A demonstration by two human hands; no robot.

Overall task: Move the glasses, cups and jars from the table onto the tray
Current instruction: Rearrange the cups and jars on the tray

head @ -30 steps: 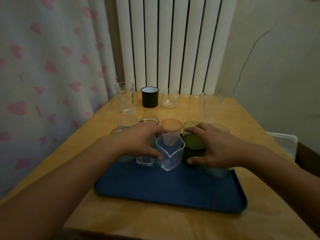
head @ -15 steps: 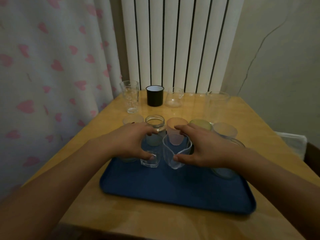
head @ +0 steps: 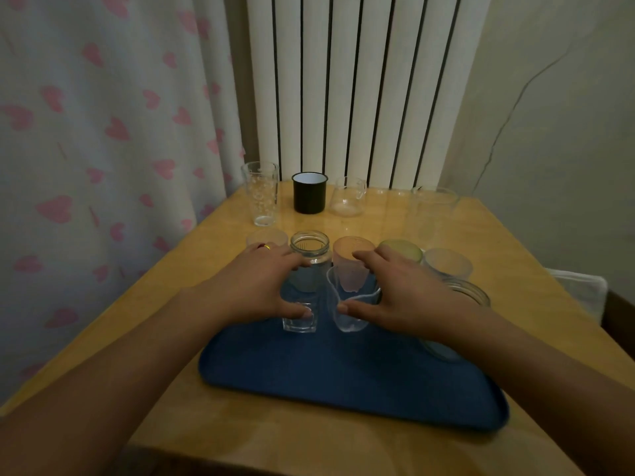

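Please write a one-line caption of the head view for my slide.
Left hand holds a small square glass and right hand a spouted glass cup on the blue tray.

- No readable text, label, brand or number anywhere in view.
- Faint raised marks on the clear jar (head: 310, 250) near its neck, at about 12 o'clock from the left hand (head: 261, 286); too small and blurred to read.
- White dotted pattern on the tall glass (head: 260, 194) at 11 o'clock on the table (head: 498, 242); decoration only, no letters.
- Pink heart print on the curtain (head: 103, 132) at 9 o'clock; no writing.
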